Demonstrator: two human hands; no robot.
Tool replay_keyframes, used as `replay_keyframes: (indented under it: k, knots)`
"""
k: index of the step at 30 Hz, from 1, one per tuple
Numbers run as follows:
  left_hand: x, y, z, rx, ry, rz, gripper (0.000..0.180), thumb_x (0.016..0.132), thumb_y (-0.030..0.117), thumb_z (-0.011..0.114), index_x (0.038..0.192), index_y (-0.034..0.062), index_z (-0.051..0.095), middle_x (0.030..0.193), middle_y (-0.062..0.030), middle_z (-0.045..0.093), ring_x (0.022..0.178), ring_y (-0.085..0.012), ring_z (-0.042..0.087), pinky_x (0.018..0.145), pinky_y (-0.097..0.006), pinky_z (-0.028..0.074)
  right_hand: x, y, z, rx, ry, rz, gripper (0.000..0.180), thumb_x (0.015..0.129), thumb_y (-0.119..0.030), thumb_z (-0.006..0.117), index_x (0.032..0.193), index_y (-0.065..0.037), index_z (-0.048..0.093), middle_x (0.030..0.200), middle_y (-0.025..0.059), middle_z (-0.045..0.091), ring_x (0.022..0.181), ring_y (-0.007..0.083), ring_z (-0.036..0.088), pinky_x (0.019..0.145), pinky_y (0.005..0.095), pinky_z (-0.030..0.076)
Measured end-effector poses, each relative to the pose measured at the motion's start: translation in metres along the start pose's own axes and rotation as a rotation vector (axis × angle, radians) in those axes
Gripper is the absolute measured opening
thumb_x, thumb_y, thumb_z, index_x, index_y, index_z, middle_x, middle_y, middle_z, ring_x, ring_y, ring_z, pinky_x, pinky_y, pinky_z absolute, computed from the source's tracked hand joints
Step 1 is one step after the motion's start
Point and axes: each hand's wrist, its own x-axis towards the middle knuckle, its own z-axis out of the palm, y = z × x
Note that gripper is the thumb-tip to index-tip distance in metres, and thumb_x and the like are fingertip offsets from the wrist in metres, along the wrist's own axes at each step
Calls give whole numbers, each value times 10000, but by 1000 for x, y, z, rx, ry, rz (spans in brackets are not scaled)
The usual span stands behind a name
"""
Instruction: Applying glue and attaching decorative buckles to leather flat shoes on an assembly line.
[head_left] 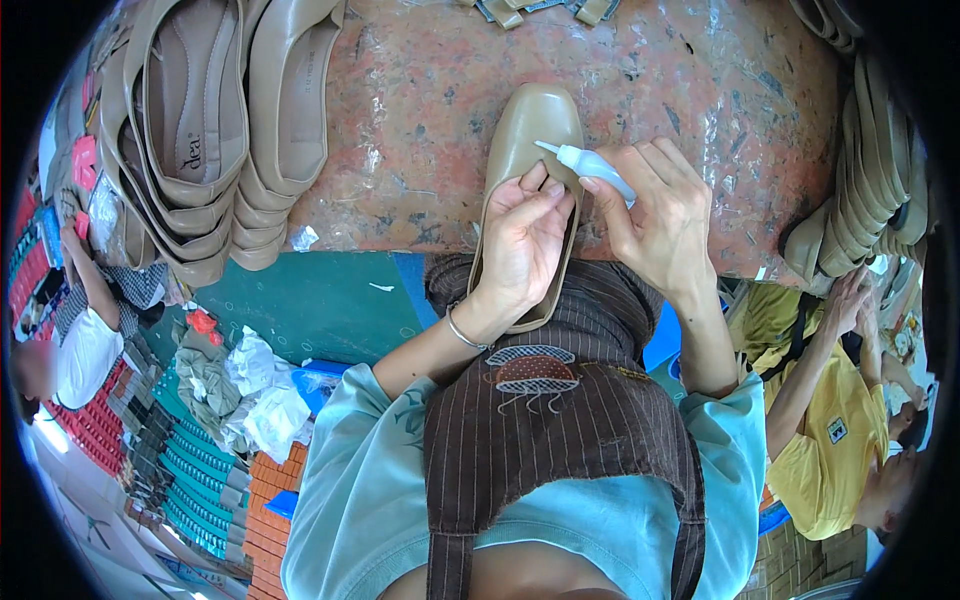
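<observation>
A beige square-toed slip-on shoe (pixel 533 112) lies with its toe on the worn table and its heel toward my apron. My left hand (pixel 522 232) reaches into the shoe's opening and grips its upper edge, thumb and fingertips close together near the vamp. In my right hand (pixel 660 205) is a small white squeeze bottle (pixel 592 167) with a thin pointed nozzle, held between thumb and fingers. The nozzle points left, over or against the vamp; whether it touches the leather I cannot tell.
Nested beige shoes (pixel 195 130) are stacked at the table's left, with another row (pixel 865 185) at its right edge. Shoe bows or straps (pixel 510 12) lie at the far edge of the reddish tabletop (pixel 700 80). Co-workers sit at left (pixel 85 355) and right (pixel 830 440).
</observation>
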Motion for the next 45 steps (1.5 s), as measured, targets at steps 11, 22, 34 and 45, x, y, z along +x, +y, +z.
replay_keyframes:
  k: [11,22,34,45]
  knots:
    - [0,0,3,45,35,2,314,869,-57,476,1182,-72,474,1201,-120,560,1152,-209,505,1033,-360,372,3,-4,-7,32,-35,4,102,740,-98,679,785,-47,604,735,96,583,699,283,564,576,382,477]
    - [0,1,4,23,46,-13,276,860,-77,472,1129,-74,534,1226,-134,560,1153,-212,513,1031,-361,375,7,-8,-6,46,-29,-8,120,725,-89,683,747,-37,577,705,109,570,669,298,556,578,388,471]
    - [-3,-2,-5,-63,66,7,216,859,-96,491,1055,-35,557,1122,-115,597,1074,-189,556,984,-337,427,-17,52,-12,363,209,353,162,852,-108,644,980,-9,634,962,127,685,810,261,642,751,314,502]
    - [-4,1,-5,-76,123,2,260,841,-96,489,1090,-48,545,1069,-88,620,1064,-179,559,1002,-322,412,-27,72,17,-5,604,345,306,845,-72,620,1126,1,525,1249,129,557,1266,345,425,1071,454,288]
